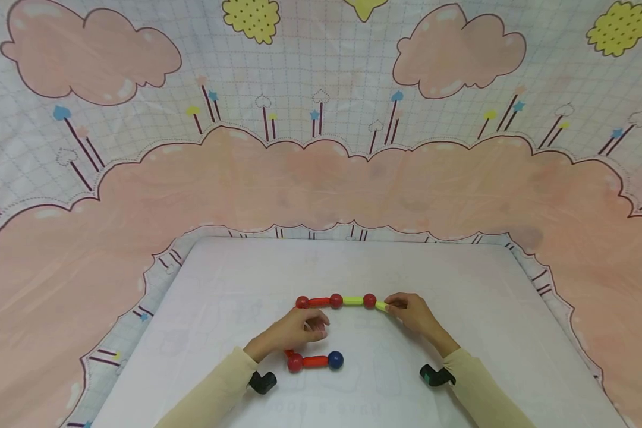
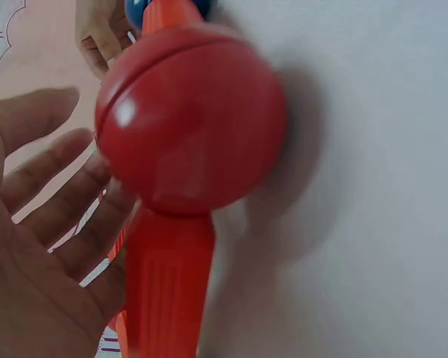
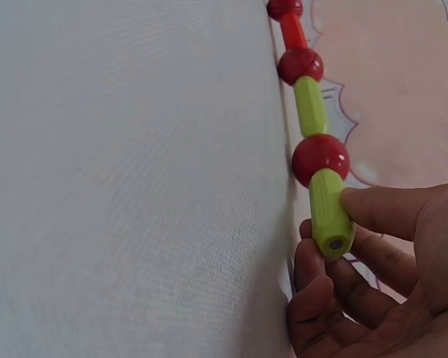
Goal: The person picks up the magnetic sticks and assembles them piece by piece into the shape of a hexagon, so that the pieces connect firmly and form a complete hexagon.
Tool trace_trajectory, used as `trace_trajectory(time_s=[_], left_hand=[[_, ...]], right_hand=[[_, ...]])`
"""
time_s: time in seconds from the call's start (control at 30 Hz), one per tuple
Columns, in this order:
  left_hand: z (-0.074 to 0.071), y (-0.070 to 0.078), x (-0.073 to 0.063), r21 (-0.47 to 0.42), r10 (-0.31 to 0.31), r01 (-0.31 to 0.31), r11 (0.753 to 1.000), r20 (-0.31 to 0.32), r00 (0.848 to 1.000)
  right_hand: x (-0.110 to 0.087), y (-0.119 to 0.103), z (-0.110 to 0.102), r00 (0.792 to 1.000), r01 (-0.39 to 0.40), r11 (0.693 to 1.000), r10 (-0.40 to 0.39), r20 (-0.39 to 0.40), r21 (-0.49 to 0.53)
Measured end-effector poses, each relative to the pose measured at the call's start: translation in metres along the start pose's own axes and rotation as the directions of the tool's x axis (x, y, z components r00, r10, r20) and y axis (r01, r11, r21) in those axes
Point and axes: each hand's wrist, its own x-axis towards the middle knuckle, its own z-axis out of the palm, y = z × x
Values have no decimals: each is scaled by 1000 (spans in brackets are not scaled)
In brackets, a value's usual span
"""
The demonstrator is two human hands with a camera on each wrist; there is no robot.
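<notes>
In the head view, a chain of red balls (image 1: 336,301) joined by red and yellow-green rods (image 1: 353,301) lies on the white table. My right hand (image 1: 413,313) pinches the yellow-green rod at the right end of it; the right wrist view shows that rod's (image 3: 331,216) free end with a small grey dot, its other end against a red ball (image 3: 321,159). My left hand (image 1: 298,330), fingers relaxed and holding nothing, hovers by the chain's left side and hides part of it. Nearer me, a red ball (image 1: 295,362) and red rod (image 1: 315,361) end at a blue ball (image 1: 335,359).
The white tabletop (image 1: 235,273) spreads around the chain. Behind it hangs a cloth (image 1: 321,184) printed with pink clouds. A black device sits at each wrist, left (image 1: 263,382) and right (image 1: 437,375).
</notes>
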Motion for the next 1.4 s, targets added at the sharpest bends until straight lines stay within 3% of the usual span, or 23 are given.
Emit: trace_trajectory(time_s=[0.27, 0.6, 1.03, 1.4], left_hand=[[11, 5, -10, 48, -16, 10, 999, 114, 993], [24, 6, -10, 112, 14, -31, 993, 149, 989], [30, 9, -9, 119, 29, -38, 992, 83, 996], [39, 13, 4, 67, 17, -17, 998, -8, 1000]], right_hand=[[-1, -3, 0, 999, -40, 999, 40, 8, 12], [-7, -10, 2, 992, -100, 992, 94, 82, 76], [-15, -15, 13, 973, -130, 966, 82, 214, 225], [-18, -26, 31, 975, -171, 923, 108, 195, 345]])
